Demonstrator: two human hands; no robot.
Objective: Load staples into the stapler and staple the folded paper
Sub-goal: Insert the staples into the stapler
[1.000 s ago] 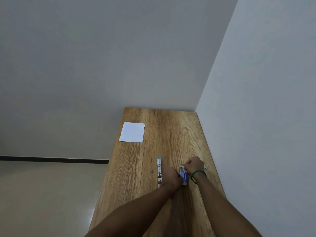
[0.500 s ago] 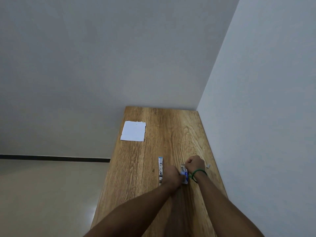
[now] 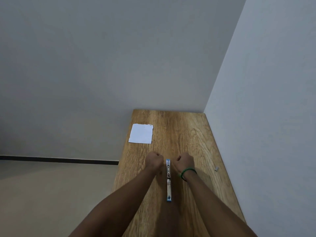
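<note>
The stapler (image 3: pixel 168 180), silver with blue ends, lies opened out flat and lengthwise on the wooden table (image 3: pixel 184 134). My left hand (image 3: pixel 153 161) is a fist just left of the stapler's far end. My right hand (image 3: pixel 184 162), with a green band on its wrist, is a fist just right of it. Neither hand touches the stapler, and nothing shows inside either fist. The folded white paper (image 3: pixel 141 133) lies flat at the far left of the table, well beyond both hands. A small grey piece (image 3: pixel 216 168), perhaps staples, sits near the right wall.
The table is narrow and runs away from me into a corner. A wall stands along its right edge and another at its far end. Its left edge drops to a beige floor (image 3: pixel 51 194).
My hands were together on a small blue and white box with the stapler to their left. Now they are apart as fists, the stapler lies unfolded between them, and the box is out of sight.
</note>
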